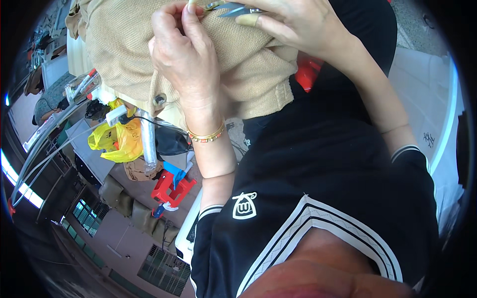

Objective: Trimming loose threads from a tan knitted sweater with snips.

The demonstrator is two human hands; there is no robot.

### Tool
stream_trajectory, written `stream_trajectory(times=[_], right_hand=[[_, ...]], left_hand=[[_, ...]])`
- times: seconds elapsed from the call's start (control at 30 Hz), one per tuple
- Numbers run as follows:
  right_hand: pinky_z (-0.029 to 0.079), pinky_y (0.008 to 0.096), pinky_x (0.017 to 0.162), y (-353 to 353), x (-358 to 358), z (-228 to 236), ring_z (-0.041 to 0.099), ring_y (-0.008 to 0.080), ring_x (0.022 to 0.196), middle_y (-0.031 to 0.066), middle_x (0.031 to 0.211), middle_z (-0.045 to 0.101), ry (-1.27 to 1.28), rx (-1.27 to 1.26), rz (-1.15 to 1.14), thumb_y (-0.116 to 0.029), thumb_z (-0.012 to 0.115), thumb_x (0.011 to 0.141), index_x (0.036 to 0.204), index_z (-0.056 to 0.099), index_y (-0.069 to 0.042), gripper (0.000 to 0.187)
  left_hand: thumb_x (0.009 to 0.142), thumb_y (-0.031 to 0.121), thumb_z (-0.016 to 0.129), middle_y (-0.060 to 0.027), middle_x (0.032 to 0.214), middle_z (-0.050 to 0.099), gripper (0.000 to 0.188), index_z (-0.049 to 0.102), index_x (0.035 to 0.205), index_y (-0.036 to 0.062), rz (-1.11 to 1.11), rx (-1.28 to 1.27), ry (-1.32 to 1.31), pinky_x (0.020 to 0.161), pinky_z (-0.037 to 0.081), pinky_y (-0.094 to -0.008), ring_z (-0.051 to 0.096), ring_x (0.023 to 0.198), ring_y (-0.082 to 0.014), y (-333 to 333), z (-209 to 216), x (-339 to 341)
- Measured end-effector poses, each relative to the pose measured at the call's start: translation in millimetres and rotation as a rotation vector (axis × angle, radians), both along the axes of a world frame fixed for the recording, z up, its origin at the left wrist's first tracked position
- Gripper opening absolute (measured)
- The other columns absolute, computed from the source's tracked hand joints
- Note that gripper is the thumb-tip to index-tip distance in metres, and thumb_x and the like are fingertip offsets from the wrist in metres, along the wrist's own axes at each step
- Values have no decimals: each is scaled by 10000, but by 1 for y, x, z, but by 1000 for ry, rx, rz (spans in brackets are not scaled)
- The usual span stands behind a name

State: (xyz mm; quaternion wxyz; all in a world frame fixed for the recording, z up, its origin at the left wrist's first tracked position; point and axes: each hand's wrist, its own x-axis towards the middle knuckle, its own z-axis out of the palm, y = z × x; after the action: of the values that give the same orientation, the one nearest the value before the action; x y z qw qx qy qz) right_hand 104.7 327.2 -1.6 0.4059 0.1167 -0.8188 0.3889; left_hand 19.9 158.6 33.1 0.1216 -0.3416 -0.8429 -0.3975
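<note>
A beige woven garment (pixel 238 64) is bunched across my lap and the surface in front of me. A dark round eyelet or button (pixel 159 99) shows on it, left of my left wrist. My left hand (pixel 181 49), wearing a gold bracelet with orange beads (pixel 206 136), is closed in a pinch over the cloth at the top of the view. What lies between its fingertips is too small to make out. My right hand (pixel 298 25) grips small thread snips (pixel 238 11), their blades pointing left toward the left fingertips. Yellowish covers sit on the left thumb and a right finger.
A yellow plastic bag (pixel 121 139), a white bottle (pixel 116 115) and a clear plastic roll (pixel 148 141) lie left of my left forearm. Beyond them is a red plastic stool (pixel 171 188) with a blue item. A white panel (pixel 422 94) stands at my right.
</note>
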Motion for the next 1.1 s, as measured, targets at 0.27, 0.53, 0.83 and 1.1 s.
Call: stream_trajectory(times=[0.27, 0.53, 0.83, 1.1], right_hand=[[510, 382, 668, 0, 7, 25, 626, 295, 822, 106, 875, 591, -281, 71, -57, -199, 716, 860, 1042, 712, -53, 234], [496, 380, 679, 8, -9, 16, 626, 286, 828, 84, 894, 605, 13, 201, -107, -192, 722, 831, 1002, 714, -67, 212], [491, 357, 710, 23, -14, 30, 623, 245, 823, 58, 893, 597, -61, 377, 25, -180, 720, 812, 1001, 724, -96, 206], [514, 357, 767, 27, -11, 37, 647, 250, 893, 56, 973, 627, -126, 391, 42, -197, 740, 816, 1015, 714, -102, 222]], left_hand=[[992, 169, 641, -2, 763, 711, 89, 615, 991, 84, 34, -63, 146, 758, 445, -332, 666, 694, -167, -2, -8, -2], [1009, 113, 630, -58, 804, 691, 104, 608, 1006, 11, -25, -89, 242, 651, 517, -237, 662, 707, -103, -3, -8, -4], [1011, 123, 630, -62, 801, 690, 118, 611, 1008, 7, -33, 15, 57, 661, 519, -237, 659, 711, -102, -3, -8, -3], [1024, 117, 608, -67, 821, 699, 115, 594, 1017, 3, -41, -6, 20, 688, 528, -234, 670, 746, -94, -4, 0, 0]])
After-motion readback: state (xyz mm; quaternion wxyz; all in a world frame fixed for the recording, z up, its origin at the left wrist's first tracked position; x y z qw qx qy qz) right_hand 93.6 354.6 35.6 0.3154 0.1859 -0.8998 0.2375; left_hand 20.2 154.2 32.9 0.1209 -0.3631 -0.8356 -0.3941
